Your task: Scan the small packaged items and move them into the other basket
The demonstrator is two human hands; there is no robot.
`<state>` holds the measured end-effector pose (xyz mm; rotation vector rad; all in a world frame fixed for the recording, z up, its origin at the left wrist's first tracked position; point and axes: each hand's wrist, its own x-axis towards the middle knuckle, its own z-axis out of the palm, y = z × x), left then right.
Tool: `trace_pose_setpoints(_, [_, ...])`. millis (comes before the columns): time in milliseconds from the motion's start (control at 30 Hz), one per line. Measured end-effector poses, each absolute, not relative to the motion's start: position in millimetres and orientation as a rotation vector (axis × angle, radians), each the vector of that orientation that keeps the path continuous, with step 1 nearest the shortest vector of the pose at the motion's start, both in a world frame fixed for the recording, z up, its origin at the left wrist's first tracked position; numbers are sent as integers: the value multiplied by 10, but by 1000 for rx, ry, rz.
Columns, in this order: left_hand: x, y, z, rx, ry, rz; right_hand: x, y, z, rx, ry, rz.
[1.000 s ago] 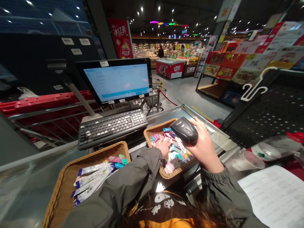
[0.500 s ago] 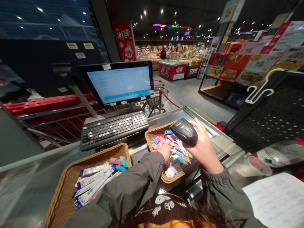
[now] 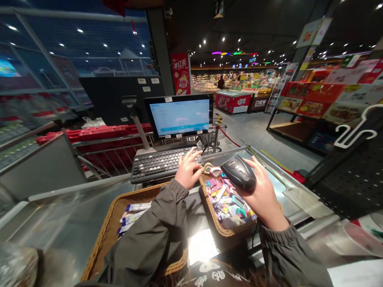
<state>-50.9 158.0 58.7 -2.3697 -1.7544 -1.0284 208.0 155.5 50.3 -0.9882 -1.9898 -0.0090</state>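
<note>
My right hand (image 3: pixel 263 191) is wrapped round a black barcode scanner (image 3: pixel 239 172), held above the right-hand wicker basket (image 3: pixel 223 230). Small colourful packets (image 3: pixel 229 201) fill that basket. Spread fingers of my left hand (image 3: pixel 188 169) reach over the right end of the black keyboard (image 3: pixel 167 164); whether they touch the keys I cannot tell. Beside its thumb, at the far corner of the basket, lies a small white and tan item (image 3: pixel 213 170) I cannot identify. The left wicker basket (image 3: pixel 104 227), with long slim packets (image 3: pixel 131 215), is partly hidden under my left sleeve.
A lit monitor (image 3: pixel 181 115) stands behind the keyboard, with a dark screen back (image 3: pixel 104 99) to its left. On the right are a white hanger (image 3: pixel 354 131) and a clear plastic container (image 3: pixel 359 237). A metal counter (image 3: pixel 68 215) runs underneath.
My left hand has left the right basket's packets and moved up and left to the keyboard, its fingers spreading. The scanner stays in my right hand. The view has shifted left.
</note>
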Motion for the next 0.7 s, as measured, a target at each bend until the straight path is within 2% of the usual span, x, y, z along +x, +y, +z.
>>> trace_pose_setpoints(333, [-1020, 1058, 911, -1901, -1736, -1208, 1670, 1392, 749, -808, -2008, -35])
trace_pose_setpoints(700, [-1339, 829, 1010, -1671, -1741, -1252, 1259, 1115, 873, -694, -2129, 41])
